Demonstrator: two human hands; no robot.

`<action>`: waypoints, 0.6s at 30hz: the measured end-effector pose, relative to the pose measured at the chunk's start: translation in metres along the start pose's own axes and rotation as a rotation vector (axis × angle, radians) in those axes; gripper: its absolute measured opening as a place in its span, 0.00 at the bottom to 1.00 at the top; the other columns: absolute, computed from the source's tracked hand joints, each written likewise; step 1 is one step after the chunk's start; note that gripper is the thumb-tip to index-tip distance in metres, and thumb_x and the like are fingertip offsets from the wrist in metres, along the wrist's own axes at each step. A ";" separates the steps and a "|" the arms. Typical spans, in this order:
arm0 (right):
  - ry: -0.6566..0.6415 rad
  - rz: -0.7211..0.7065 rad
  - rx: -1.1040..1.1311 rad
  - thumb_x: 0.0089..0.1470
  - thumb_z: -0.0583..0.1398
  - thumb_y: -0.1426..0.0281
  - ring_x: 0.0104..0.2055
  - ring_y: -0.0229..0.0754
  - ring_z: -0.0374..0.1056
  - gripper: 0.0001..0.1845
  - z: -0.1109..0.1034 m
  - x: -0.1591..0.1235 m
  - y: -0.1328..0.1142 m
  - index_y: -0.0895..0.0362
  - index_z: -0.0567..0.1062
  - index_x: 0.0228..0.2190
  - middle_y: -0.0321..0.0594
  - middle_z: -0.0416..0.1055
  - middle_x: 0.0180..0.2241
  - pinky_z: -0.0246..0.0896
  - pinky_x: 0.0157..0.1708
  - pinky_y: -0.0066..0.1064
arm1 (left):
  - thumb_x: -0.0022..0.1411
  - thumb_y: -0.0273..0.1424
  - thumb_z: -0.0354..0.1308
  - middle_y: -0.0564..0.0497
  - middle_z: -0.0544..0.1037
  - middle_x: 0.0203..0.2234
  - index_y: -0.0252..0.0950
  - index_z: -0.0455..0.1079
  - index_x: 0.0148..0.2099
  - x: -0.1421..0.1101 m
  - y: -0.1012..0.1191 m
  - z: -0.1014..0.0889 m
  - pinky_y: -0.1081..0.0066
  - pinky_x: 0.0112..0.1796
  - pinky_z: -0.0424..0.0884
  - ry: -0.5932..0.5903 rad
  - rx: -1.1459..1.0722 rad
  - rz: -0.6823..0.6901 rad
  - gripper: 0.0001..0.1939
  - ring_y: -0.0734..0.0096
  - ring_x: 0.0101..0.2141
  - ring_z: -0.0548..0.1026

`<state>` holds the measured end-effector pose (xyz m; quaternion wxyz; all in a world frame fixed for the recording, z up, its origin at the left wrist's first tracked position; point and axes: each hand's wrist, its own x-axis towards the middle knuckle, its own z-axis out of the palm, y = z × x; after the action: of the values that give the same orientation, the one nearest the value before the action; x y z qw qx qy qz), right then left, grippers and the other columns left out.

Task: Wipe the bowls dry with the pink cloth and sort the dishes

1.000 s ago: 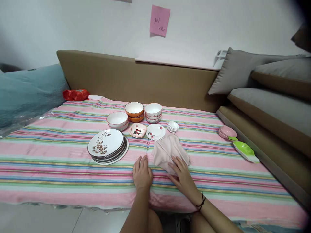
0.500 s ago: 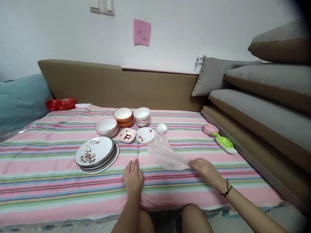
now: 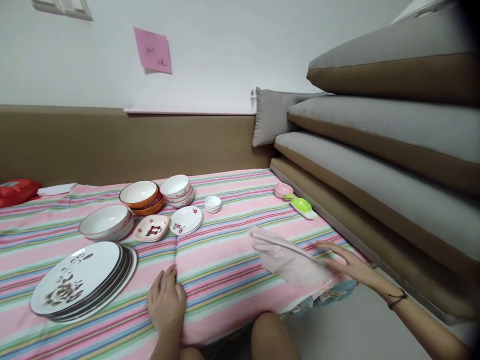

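My left hand (image 3: pixel 167 298) rests palm down on the striped tablecloth (image 3: pixel 221 295), fingers stretched out, with nothing in it. At the right, my right hand (image 3: pixel 348 263) has its fingers apart at the near right end of a pale pink cloth (image 3: pixel 287 257). That cloth lies loosely folded on the stripes; whether a fingertip still touches it I cannot tell. Left of my left hand is a stack of large flower-patterned plates (image 3: pixel 80 280). Beyond it sit square dishes with a cat picture (image 3: pixel 152 228) and small round flowered plates (image 3: pixel 186 220).
Farther back stand white bowls (image 3: pixel 105 221), orange bowls (image 3: pixel 139 195), flowered bowls (image 3: pixel 176 187) and tiny white dishes (image 3: pixel 213 203). Pink small bowls (image 3: pixel 283 189) and a green-and-white dish (image 3: pixel 303 207) lie near the stacked cushions (image 3: pixel 371 175) on the right. A red package (image 3: pixel 18 192) is far left.
The view has turned right. My right hand has carried the pink cloth right and nearer, away from the small plates, and its fingers have spread. The left hand remains flat on the tablecloth.
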<state>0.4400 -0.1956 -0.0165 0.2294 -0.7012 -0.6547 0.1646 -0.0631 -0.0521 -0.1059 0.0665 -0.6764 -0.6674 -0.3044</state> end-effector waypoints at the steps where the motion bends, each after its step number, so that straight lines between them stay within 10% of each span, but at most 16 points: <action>1: 0.060 0.035 0.011 0.58 0.56 0.54 0.62 0.51 0.60 0.27 -0.001 0.014 0.003 0.53 0.69 0.55 0.47 0.63 0.60 0.56 0.60 0.41 | 0.63 0.25 0.44 0.50 0.76 0.51 0.36 0.70 0.54 0.000 0.000 0.000 0.60 0.56 0.57 -0.005 0.006 -0.001 0.21 0.59 0.57 0.65; 9: 0.224 0.269 -0.128 0.46 0.60 0.66 0.57 0.56 0.65 0.28 0.016 0.135 0.063 0.62 0.73 0.50 0.55 0.67 0.56 0.58 0.56 0.41 | 0.64 0.26 0.43 0.50 0.77 0.50 0.36 0.70 0.54 0.001 -0.004 -0.002 0.60 0.54 0.60 0.024 0.077 0.042 0.21 0.59 0.56 0.66; 18: 0.254 0.186 0.024 0.47 0.56 0.60 0.40 0.54 0.72 0.15 0.010 0.120 0.067 0.56 0.78 0.28 0.48 0.79 0.37 0.64 0.44 0.39 | 0.62 0.26 0.44 0.51 0.77 0.50 0.38 0.71 0.53 0.001 -0.009 0.000 0.60 0.54 0.61 0.014 0.090 0.024 0.21 0.60 0.56 0.67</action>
<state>0.5018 -0.0784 -0.0520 0.3024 -0.7714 -0.5504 0.1028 -0.0717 -0.0502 -0.1087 0.1050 -0.6785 -0.6718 -0.2780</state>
